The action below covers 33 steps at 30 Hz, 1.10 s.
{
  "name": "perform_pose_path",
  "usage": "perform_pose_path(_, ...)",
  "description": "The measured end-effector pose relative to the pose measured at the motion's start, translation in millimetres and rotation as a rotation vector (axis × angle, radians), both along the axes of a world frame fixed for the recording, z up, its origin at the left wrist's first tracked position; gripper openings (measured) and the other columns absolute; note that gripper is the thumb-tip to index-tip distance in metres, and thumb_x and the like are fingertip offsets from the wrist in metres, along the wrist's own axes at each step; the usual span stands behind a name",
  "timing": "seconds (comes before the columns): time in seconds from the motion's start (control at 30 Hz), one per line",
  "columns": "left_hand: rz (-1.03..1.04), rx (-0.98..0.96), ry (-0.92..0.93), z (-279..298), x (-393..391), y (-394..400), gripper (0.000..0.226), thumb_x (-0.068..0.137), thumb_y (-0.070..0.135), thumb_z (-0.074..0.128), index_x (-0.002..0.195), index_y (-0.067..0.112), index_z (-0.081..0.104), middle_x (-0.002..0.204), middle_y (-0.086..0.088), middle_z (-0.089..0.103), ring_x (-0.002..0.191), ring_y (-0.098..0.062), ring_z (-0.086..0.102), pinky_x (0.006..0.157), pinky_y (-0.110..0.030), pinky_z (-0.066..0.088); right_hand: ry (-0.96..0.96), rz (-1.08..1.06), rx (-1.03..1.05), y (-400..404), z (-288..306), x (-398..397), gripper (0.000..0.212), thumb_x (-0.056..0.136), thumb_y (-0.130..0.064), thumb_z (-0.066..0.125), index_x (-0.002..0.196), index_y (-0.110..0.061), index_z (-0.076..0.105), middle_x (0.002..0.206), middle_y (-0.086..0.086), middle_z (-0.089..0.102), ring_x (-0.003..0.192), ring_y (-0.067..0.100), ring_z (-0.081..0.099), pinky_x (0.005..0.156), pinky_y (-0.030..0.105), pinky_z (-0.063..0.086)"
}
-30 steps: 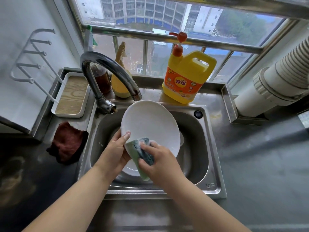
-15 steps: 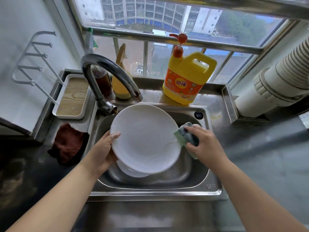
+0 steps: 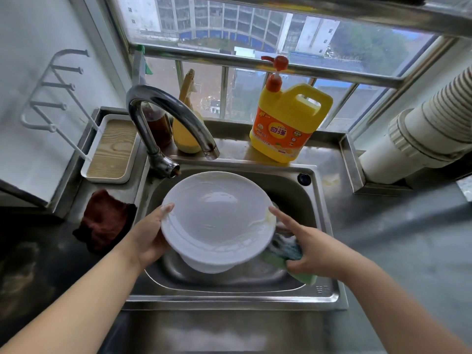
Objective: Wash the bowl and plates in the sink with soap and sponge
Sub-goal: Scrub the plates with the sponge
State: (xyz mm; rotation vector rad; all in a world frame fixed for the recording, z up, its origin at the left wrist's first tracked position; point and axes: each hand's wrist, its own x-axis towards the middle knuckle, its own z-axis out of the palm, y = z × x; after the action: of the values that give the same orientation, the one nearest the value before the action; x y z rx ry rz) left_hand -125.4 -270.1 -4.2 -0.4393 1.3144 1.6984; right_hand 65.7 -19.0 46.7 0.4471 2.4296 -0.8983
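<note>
A white plate (image 3: 217, 215) is held nearly flat over the steel sink (image 3: 324, 295), its face wet and soapy. My left hand (image 3: 149, 236) grips its left rim, thumb on top. My right hand (image 3: 309, 247) is at the plate's right rim, holding a green and blue sponge (image 3: 291, 256) under the palm, with the index finger stretched out along the rim. Another white dish (image 3: 207, 267) lies in the basin beneath the plate, mostly hidden. The yellow soap jug (image 3: 286, 123) with a red pump stands behind the sink.
The curved steel tap (image 3: 168, 111) arches over the basin's back left, with no water seen running. A dark red cloth (image 3: 107, 221) lies on the left counter, with a wood-lined white tray (image 3: 109, 149) behind it. A wide ribbed pipe (image 3: 434, 134) is at the right.
The plate has tipped from upright to nearly flat over the basin. My right hand with the sponge left the plate's face, swung out right, then came back to the right rim.
</note>
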Motion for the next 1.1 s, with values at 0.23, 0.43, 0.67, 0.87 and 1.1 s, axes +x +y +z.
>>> perform_pose_path(0.23, -0.088, -0.017, 0.011, -1, -1, 1, 0.033, 0.102, 0.029, 0.037, 0.121, 0.012, 0.058, 0.102, -0.012, 0.073, 0.087, -0.025, 0.071, 0.076, -0.038, 0.057, 0.06, -0.103, -0.143, -18, -4, -9, 0.081, 0.072, -0.025, 0.073, 0.136, -0.053, 0.032, 0.118, -0.008, 0.056, 0.098, 0.012, 0.062, 0.088, 0.029, 0.055)
perform_pose_path(0.43, -0.208, -0.178, 0.266, -6, 9, 1, 0.056, 0.091, 0.035, 0.057, 0.141, 0.017, 0.039, 0.13, 0.0, 0.06, 0.108, -0.016, 0.062, 0.096, -0.036, 0.047, 0.059, -0.042, -0.028, -23, 2, -13, 0.08, 0.072, -0.028, 0.074, 0.14, -0.042, 0.033, 0.116, -0.012, 0.054, 0.102, 0.012, 0.059, 0.09, 0.026, 0.053)
perform_pose_path(0.67, -0.787, -0.244, 0.88, 4, 53, 18, 0.061, 0.078, 0.039, 0.075, 0.132, 0.031, 0.049, 0.134, 0.018, 0.043, 0.128, 0.001, 0.035, 0.109, -0.023, 0.027, -0.028, 0.016, 0.129, -22, -5, -26, 0.074, 0.071, -0.035, 0.071, 0.137, -0.029, 0.038, 0.117, -0.003, 0.058, 0.091, 0.014, 0.059, 0.08, 0.024, 0.052)
perform_pose_path(0.87, -0.961, -0.366, 1.266, -11, 68, 46, 0.031, 0.089, 0.024, 0.064, 0.12, 0.02, 0.063, 0.122, 0.005, 0.063, 0.119, -0.013, 0.052, 0.117, -0.035, 0.017, -0.054, 0.018, 0.105, -23, -6, -34, 0.071, 0.07, -0.035, 0.073, 0.133, -0.029, 0.042, 0.109, -0.003, 0.059, 0.087, 0.013, 0.061, 0.077, 0.026, 0.054)
perform_pose_path(1.1, -0.675, -0.331, 1.475, -16, 63, 42, 0.021, 0.085, 0.018, 0.052, 0.088, 0.01, 0.07, 0.083, -0.002, 0.07, 0.076, -0.02, 0.064, 0.068, -0.027, 0.05, 0.005, -0.05, -0.011, -23, -6, -32, 0.075, 0.069, -0.032, 0.074, 0.135, -0.034, 0.039, 0.109, -0.007, 0.062, 0.088, 0.009, 0.064, 0.078, 0.024, 0.057)
